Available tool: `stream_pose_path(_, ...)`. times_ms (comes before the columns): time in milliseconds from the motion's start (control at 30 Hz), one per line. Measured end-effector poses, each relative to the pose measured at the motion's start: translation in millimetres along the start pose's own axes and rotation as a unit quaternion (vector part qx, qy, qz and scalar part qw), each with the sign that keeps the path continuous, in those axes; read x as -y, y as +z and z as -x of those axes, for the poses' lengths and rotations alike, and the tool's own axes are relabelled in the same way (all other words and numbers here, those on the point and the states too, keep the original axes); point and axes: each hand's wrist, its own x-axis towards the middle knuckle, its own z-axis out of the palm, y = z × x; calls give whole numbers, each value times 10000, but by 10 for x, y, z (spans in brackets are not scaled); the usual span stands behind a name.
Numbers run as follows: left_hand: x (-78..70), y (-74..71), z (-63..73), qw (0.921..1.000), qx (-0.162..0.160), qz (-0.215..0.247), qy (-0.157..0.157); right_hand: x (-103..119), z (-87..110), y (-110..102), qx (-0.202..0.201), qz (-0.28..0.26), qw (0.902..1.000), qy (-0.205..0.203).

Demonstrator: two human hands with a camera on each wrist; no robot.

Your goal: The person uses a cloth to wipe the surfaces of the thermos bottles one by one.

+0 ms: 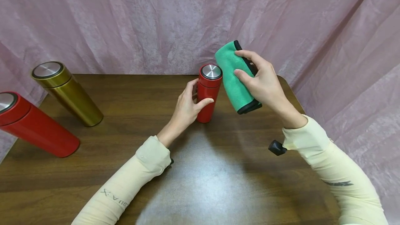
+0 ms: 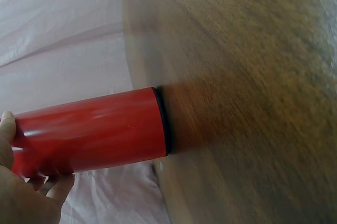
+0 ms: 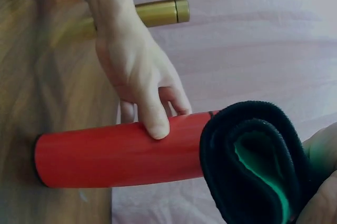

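A red thermos flask (image 1: 207, 94) with a steel-topped lid stands upright near the table's back edge. My left hand (image 1: 185, 106) grips it around the upper body, thumb across the front. In the left wrist view the flask's dark base rim meets the wood. My right hand (image 1: 264, 79) holds a folded green cloth (image 1: 235, 77) with black edging, thumb on the front and fingers over its top edge. The cloth hangs just right of the flask's lid. In the right wrist view the rolled end of the cloth (image 3: 253, 161) overlaps the flask's top end.
At the left of the brown wooden table (image 1: 131, 107) stand a gold thermos flask (image 1: 75, 100) and another red thermos flask (image 1: 40, 131). A pink curtain (image 1: 175, 23) hangs behind the table and along its right side. Dark wrist cameras sit under both sleeves.
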Motion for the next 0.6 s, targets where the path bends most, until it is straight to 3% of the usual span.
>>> stream_pose_path(367, -10, 2, 10, 10000, 34, -38, -25, -284, 136, 263, -173, -324, 9993, 2)
stream_pose_path(600, -7, 11, 7, 10000, -24, 35, -80, -494, 237, 459, 84, -93, 9996, 252)
